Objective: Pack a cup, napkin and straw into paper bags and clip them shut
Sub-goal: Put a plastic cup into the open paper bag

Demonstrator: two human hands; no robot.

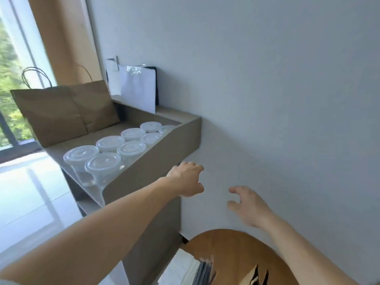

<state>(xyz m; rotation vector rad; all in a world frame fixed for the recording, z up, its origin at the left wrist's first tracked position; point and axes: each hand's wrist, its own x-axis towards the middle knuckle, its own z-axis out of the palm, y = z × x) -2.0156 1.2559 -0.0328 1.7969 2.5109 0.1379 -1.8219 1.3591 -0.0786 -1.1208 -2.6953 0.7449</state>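
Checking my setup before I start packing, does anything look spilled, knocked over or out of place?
Nothing stands out. The lidded cups stand upright in rows on the shelf, the paper bag leans behind them, and both hands are empty.

Counts: 8 clear lidded cups on the shelf, 2 brown paper bags with handles, 2 white flat bags against the wall, 1 round wooden table, 2 hands, both empty.
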